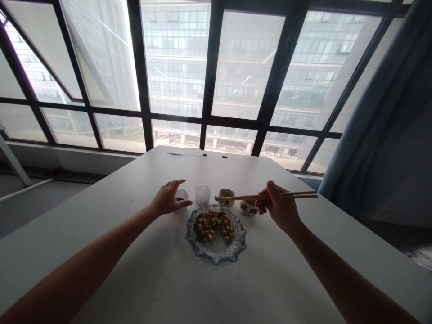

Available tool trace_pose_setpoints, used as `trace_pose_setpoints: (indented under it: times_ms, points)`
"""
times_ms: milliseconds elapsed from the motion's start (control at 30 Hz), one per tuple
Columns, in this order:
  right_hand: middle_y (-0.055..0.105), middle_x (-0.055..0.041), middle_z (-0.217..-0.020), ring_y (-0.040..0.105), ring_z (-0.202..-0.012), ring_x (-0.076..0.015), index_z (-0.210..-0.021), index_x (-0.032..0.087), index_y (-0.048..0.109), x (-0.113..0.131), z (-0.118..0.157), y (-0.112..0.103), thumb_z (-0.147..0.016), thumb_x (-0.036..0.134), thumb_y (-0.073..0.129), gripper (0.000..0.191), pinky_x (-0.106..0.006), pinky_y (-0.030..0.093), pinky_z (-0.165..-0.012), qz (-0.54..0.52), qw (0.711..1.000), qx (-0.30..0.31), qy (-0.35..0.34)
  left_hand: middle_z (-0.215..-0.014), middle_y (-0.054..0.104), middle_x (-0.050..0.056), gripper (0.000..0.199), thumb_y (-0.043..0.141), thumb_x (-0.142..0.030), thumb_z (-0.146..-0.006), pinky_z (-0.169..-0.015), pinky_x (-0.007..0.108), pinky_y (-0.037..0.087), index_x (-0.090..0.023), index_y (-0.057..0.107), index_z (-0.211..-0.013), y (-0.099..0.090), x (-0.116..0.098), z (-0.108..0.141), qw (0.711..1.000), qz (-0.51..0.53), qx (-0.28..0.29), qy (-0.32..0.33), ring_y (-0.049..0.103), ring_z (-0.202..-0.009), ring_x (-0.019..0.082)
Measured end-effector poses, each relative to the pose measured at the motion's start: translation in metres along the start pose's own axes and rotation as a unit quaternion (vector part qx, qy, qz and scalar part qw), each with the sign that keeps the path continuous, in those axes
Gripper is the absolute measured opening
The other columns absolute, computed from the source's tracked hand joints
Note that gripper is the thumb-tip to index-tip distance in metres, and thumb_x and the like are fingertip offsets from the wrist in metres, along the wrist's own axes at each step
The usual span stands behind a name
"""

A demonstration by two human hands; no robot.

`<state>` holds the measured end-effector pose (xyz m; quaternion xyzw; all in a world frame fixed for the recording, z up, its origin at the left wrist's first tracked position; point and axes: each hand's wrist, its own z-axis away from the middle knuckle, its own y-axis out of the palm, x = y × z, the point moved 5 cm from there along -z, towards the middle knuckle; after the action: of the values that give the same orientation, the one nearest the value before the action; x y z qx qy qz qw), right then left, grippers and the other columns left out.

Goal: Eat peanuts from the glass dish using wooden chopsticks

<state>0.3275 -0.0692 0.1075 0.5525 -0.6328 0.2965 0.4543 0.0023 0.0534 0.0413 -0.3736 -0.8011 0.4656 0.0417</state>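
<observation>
My right hand (280, 208) grips a pair of wooden chopsticks (246, 197), which point left over two small cups with dark written characters. A tiny dark bit shows at their tips; its kind is too small to tell. My left hand (170, 198) is open, thumb and fingers apart, beside a small clear plastic cup (182, 194) with dark bits in it; contact cannot be made out. Next to it stands another clear plastic cup (203, 196). In front, a scalloped glass dish (216, 258) holds brown nuts (205, 225) in shells, with darker bits among them.
The two written cups, a left one (227, 202) and a right one (248, 208), stand behind the dish. White papers (182, 151) lie at the far end of the white table (135, 270). Beyond are framed windows and a blue curtain (367, 117) at right.
</observation>
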Motion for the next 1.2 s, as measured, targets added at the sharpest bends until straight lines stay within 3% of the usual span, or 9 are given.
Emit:
trace_pose_setpoints:
  times_ms: [133, 300, 500, 600, 700, 833, 933, 1067, 1200]
  points:
    - [0.064, -0.0035, -0.044, 0.054, -0.031, -0.0146, -0.062, 0.018, 0.064, -0.003, -0.002, -0.004, -0.069, 0.07, 0.073, 0.053, -0.026, 0.043, -0.031, 0.004, 1.0, -0.01, -0.005, -0.128, 0.065, 0.015, 0.068, 0.067, -0.06, -0.077, -0.097, 0.054, 0.046, -0.022, 0.053, -0.132, 0.012, -0.029, -0.032, 0.998, -0.02, 0.046, 0.038, 0.062, -0.115, 0.036]
    - [0.065, -0.0036, -0.045, 0.054, -0.031, -0.0148, -0.063, 0.018, 0.064, -0.005, -0.002, -0.005, -0.07, 0.07, 0.073, 0.053, -0.026, 0.043, -0.031, 0.013, 1.0, -0.017, -0.001, -0.111, 0.073, 0.013, 0.07, 0.073, -0.046, -0.072, -0.088, 0.049, 0.051, -0.021, 0.051, -0.134, 0.034, -0.044, -0.055, 0.992, -0.009, 0.128, 0.007, 0.069, -0.1, 0.035]
    - [0.065, -0.0028, -0.049, 0.057, -0.035, -0.0146, -0.067, 0.019, 0.064, -0.005, 0.013, 0.003, -0.082, 0.066, 0.064, 0.049, -0.026, 0.047, -0.036, 0.073, 0.991, -0.059, -0.092, -0.127, 0.064, 0.013, 0.072, 0.07, -0.026, -0.075, -0.098, 0.048, 0.047, -0.021, 0.043, -0.141, 0.023, -0.069, -0.05, 0.985, -0.016, 0.069, 0.156, 0.061, -0.114, 0.032]
    - [0.067, -0.0028, -0.054, 0.061, -0.041, -0.0156, -0.071, 0.02, 0.065, -0.008, 0.025, 0.01, -0.089, 0.06, 0.059, 0.044, -0.027, 0.051, -0.041, 0.115, 0.982, -0.052, -0.143, -0.129, 0.062, 0.013, 0.071, 0.07, -0.028, -0.078, -0.101, 0.049, 0.045, -0.02, 0.042, -0.142, 0.016, -0.076, -0.045, 0.982, -0.014, 0.055, 0.178, 0.059, -0.114, 0.032]
    - [0.069, -0.0031, -0.06, 0.062, -0.046, -0.0157, -0.073, 0.021, 0.065, -0.012, 0.032, 0.017, -0.094, 0.051, 0.057, 0.038, -0.028, 0.052, -0.047, 0.167, 0.966, -0.009, -0.195, -0.132, 0.061, 0.012, 0.069, 0.07, -0.029, -0.079, -0.101, 0.049, 0.045, -0.021, 0.042, -0.142, 0.012, -0.08, -0.043, 0.981, -0.01, 0.049, 0.186, 0.058, -0.116, 0.032]
    - [0.068, -0.004, -0.073, 0.062, -0.06, -0.0165, -0.082, 0.021, 0.069, -0.02, 0.037, 0.036, -0.093, 0.041, 0.062, 0.023, -0.028, 0.05, -0.056, 0.267, 0.914, 0.146, -0.269, -0.131, 0.062, 0.012, 0.066, 0.07, -0.029, -0.078, -0.101, 0.047, 0.045, -0.02, 0.044, -0.139, 0.01, -0.085, -0.039, 0.979, -0.017, 0.047, 0.198, 0.059, -0.116, 0.031]
    - [0.067, -0.0039, -0.074, 0.061, -0.062, -0.016, -0.086, 0.02, 0.068, -0.022, 0.038, 0.039, -0.096, 0.036, 0.059, 0.02, -0.028, 0.049, -0.057, 0.292, 0.89, 0.168, -0.307, -0.13, 0.062, 0.012, 0.066, 0.07, -0.027, -0.077, -0.1, 0.046, 0.046, -0.021, 0.045, -0.138, 0.01, -0.085, -0.036, 0.979, -0.021, 0.05, 0.196, 0.059, -0.115, 0.03]
    - [0.066, -0.004, -0.071, 0.062, -0.061, -0.0161, -0.085, 0.02, 0.067, -0.019, 0.035, 0.034, -0.096, 0.04, 0.057, 0.025, -0.028, 0.05, -0.058, 0.286, 0.903, 0.127, -0.294, -0.13, 0.063, 0.012, 0.065, 0.069, -0.03, -0.077, -0.101, 0.047, 0.045, -0.021, 0.045, -0.137, 0.012, -0.08, -0.036, 0.983, -0.024, 0.046, 0.177, 0.06, -0.115, 0.03]
    - [0.066, -0.0039, -0.059, 0.061, -0.049, -0.0155, -0.074, 0.019, 0.064, -0.017, 0.026, 0.022, -0.096, 0.054, 0.05, 0.044, -0.027, 0.05, -0.048, 0.196, 0.963, 0.072, -0.172, -0.125, 0.066, 0.013, 0.064, 0.066, -0.035, -0.078, -0.101, 0.049, 0.044, -0.019, 0.045, -0.137, 0.019, -0.069, -0.043, 0.99, -0.028, 0.072, 0.118, 0.064, -0.111, 0.031]
